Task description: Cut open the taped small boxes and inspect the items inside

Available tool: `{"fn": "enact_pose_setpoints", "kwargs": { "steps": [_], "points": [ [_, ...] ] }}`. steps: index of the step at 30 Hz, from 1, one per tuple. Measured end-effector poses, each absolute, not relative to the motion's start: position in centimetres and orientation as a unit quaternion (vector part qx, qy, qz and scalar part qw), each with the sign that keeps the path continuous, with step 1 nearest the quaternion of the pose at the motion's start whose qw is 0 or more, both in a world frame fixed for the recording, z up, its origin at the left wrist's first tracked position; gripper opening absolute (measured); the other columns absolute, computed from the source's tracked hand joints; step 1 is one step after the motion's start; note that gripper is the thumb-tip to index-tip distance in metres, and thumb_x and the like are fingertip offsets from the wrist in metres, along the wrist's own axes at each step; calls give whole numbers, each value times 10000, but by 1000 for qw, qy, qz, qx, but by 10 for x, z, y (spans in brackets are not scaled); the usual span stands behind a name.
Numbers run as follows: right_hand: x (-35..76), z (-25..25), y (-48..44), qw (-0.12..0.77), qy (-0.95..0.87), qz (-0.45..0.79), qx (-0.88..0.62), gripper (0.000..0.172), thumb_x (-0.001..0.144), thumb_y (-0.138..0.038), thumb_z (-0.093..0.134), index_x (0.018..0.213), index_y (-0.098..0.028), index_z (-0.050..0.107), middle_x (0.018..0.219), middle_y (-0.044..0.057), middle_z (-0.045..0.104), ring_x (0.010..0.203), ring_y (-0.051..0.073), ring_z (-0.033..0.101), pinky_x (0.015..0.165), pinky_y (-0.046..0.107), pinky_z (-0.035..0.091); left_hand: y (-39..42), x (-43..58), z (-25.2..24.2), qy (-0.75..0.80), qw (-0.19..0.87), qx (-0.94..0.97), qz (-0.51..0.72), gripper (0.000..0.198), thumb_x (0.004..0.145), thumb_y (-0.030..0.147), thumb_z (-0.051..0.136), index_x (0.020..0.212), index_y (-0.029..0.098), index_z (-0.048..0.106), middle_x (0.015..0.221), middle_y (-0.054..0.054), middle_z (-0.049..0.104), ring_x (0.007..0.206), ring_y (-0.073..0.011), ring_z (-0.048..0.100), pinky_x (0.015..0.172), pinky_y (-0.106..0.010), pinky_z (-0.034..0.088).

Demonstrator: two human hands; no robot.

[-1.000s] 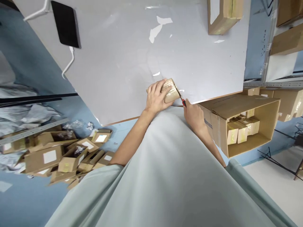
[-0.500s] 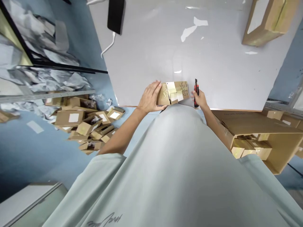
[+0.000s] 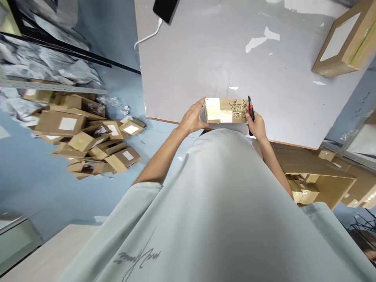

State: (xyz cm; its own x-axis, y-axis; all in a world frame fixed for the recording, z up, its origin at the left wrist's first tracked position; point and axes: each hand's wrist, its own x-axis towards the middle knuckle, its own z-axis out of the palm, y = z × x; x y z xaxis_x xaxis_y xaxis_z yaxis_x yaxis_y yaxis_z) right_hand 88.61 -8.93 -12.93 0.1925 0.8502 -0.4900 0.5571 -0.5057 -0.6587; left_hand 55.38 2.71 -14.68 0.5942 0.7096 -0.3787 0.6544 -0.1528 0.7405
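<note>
A small brown cardboard box (image 3: 229, 105) lies at the table's near edge in front of my body. White labels, clear tape and handwritten black marks show on its top face. My left hand (image 3: 192, 117) is curled around the box's left end, fingertips at the far corner and thumb near the close corner. At the right end, my right hand (image 3: 257, 124) grips a red and black box cutter (image 3: 250, 111), held upright along the box's side. The cutter's dark tip points away from me. Whether the right fingers also press the box is hard to see.
A larger taped carton (image 3: 343, 43) stands at the table's (image 3: 190, 62) right side. A black phone (image 3: 166, 8) with a white cable lies far left. Opened boxes (image 3: 61, 123) are heaped on the floor at left. A big carton (image 3: 331, 188) holding small boxes is below right.
The small box has been turned so its top lies level and faces up. My left hand has shifted to its left end, and the cutter hand has come against its right end.
</note>
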Motion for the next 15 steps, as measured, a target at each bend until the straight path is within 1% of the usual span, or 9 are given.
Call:
{"fn": "enact_pose_setpoints", "kwargs": {
  "steps": [2, 4, 7, 9, 11, 15],
  "points": [
    [888, -115, -93, 143, -451, 404, -783, 652, 1159, -739, 380, 1294, -208, 734, 1055, 141, 821, 987, 341, 785, 874, 448, 646, 31, 561, -159, 443, 495, 747, 28, 1446, 726, 736, 991, 1864, 212, 268, 1876, -200, 411, 1721, -487, 425, 1420, -619, 389],
    [887, -99, -97, 106, -454, 374, -802, 596, 1169, -682, 381, 1260, -212, 737, 1055, 158, 832, 985, 357, 785, 885, 451, 622, 34, 566, -166, 432, 520, 736, 27, 1554, 666, 728, 1038, 1886, 232, 214, 1897, -209, 367, 1740, -511, 383, 1425, -636, 372],
    [879, -71, -99, 57, -481, 312, -817, 534, 1186, -574, 360, 1338, -204, 714, 1123, 204, 849, 1019, 390, 785, 884, 451, 586, 35, 566, -166, 404, 554, 727, 32, 1668, 639, 786, 1044, 1910, 281, 89, 1951, -186, 239, 1787, -514, 279, 1443, -635, 328],
    [867, -53, -95, 26, -507, 296, -809, 516, 1200, -518, 344, 1440, -194, 667, 1180, 221, 852, 1044, 402, 787, 866, 438, 568, 36, 565, -163, 393, 563, 726, 38, 1656, 664, 858, 999, 1913, 312, 58, 1973, -158, 173, 1812, -506, 200, 1461, -631, 284],
    [850, -39, -87, -23, -541, 306, -783, 500, 1216, -480, 334, 1491, -184, 629, 1214, 223, 855, 1057, 405, 790, 855, 423, 555, 39, 565, -161, 387, 565, 728, 39, 1581, 703, 931, 930, 1912, 336, 102, 1984, -134, 137, 1825, -496, 152, 1470, -631, 252],
    [807, -25, -60, -157, -615, 308, -709, 487, 1244, -475, 338, 1443, -159, 651, 1297, 237, 845, 1139, 388, 792, 909, 405, 548, 46, 569, -168, 362, 573, 735, 22, 1432, 754, 990, 841, 1893, 355, 251, 1984, -135, 139, 1826, -487, 161, 1464, -642, 248]
  ]
}}
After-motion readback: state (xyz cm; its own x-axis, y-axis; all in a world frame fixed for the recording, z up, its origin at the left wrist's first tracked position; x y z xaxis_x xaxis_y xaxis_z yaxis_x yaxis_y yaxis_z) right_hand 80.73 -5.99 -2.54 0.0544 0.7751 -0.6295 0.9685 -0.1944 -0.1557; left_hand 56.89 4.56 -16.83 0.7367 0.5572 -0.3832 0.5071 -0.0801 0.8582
